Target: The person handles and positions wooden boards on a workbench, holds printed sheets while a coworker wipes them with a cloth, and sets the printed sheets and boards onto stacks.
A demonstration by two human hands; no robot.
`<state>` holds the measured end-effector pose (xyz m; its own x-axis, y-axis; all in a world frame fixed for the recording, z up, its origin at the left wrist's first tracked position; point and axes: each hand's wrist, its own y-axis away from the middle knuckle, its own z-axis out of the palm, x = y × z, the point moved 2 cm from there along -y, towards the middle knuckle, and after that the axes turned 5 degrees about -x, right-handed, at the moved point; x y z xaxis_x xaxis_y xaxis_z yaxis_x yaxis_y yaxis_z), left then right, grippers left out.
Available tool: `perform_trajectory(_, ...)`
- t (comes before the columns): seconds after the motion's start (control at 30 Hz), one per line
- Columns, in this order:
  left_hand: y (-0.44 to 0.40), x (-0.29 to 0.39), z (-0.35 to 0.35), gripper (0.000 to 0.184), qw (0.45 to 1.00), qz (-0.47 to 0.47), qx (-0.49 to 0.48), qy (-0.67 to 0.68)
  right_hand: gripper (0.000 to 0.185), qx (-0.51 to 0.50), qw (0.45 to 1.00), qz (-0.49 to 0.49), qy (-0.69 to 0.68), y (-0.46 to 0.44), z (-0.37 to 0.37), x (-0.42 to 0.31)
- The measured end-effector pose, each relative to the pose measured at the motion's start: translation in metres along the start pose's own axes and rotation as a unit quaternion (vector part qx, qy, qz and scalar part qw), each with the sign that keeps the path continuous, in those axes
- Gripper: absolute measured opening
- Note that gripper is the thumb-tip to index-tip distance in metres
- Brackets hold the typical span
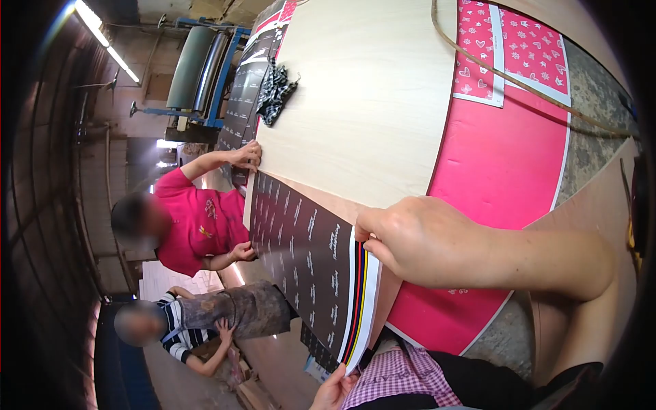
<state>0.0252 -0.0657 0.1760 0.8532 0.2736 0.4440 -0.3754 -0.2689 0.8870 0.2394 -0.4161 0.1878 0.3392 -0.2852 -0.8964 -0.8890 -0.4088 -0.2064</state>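
Note:
A dark brown printed sheet with rows of white lettering stretches between me and a person in a pink shirt. Its near edge carries white, black, red and yellow stripes. My right hand pinches this striped edge at one end, beside pale plywood. Lower down, my left hand grips the sheet's other near corner, with part of the hand cut off by the frame. The pink-shirted person has one hand at the sheet's far edge and the other hand on the edge of a pale wooden board.
A dark checked cloth lies at the board's far edge. Pink printed sheets lie beside the board, crossed by a thin cord. A roller machine stands behind. Another person holds a dark grey roll.

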Motion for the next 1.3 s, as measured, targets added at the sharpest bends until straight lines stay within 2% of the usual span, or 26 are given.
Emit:
perform_trajectory(0.1,0.004,0.003,-0.005,0.036,0.999,0.001,0.002,0.041,0.011,0.025,0.999,0.010,-0.039,-0.001,0.000,-0.002)
perform_trajectory(0.17,0.014,0.009,0.003,0.036,0.999,-0.001,0.006,0.046,0.013,0.071,0.991,-0.014,-0.110,-0.002,0.002,-0.003)
perform_trajectory(0.37,0.019,0.009,0.000,0.033,0.997,-0.008,-0.022,0.074,0.012,0.115,0.965,-0.036,-0.231,-0.004,0.012,-0.001)
perform_trajectory(0.47,0.011,0.003,0.001,0.033,0.995,-0.011,-0.036,0.090,0.011,0.098,0.977,-0.047,-0.181,-0.004,0.010,0.000)
perform_trajectory(0.73,-0.002,-0.005,0.002,0.032,0.996,-0.011,-0.047,0.073,0.012,0.068,0.985,-0.010,-0.160,-0.002,0.006,-0.002)
perform_trajectory(0.97,-0.018,-0.014,-0.012,0.028,0.957,-0.082,-0.158,0.228,0.014,0.046,0.988,0.003,-0.148,-0.001,0.004,-0.005)
perform_trajectory(1.13,-0.020,-0.013,0.002,0.032,0.967,-0.065,-0.176,0.173,0.016,0.008,0.996,0.054,-0.073,-0.002,-0.002,-0.007)
perform_trajectory(1.2,-0.029,-0.020,-0.006,0.031,0.956,-0.040,-0.221,0.187,0.016,-0.011,0.994,0.073,-0.076,-0.003,-0.001,-0.009)
perform_trajectory(1.23,-0.027,-0.020,0.000,0.030,0.972,-0.002,-0.180,0.155,0.016,-0.013,0.993,0.075,-0.086,-0.003,0.000,-0.009)
perform_trajectory(1.3,-0.031,-0.023,-0.003,0.031,0.970,0.016,-0.182,0.158,0.015,-0.010,0.992,0.076,-0.102,-0.003,0.002,-0.007)
